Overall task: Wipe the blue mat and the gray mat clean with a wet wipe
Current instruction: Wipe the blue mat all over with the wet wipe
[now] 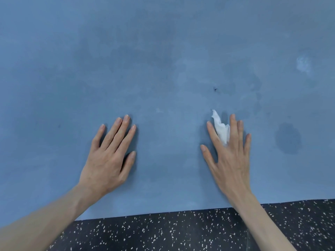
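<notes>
The blue mat [163, 69] fills nearly the whole head view. My left hand [110, 156] lies flat on it with fingers straight and spread, holding nothing. My right hand [230, 156] also lies flat on the mat, fingers straight, pressing a crumpled white wet wipe [221, 128] under it; the wipe sticks out between the index and middle fingers. A small dark speck [215, 89] sits on the mat just beyond the wipe. The gray mat is not in view.
Black rubber floor with white flecks [181, 230] borders the mat's near edge. A darker damp patch [288, 138] lies right of my right hand, and a whitish smudge [303, 65] marks the mat at the far right.
</notes>
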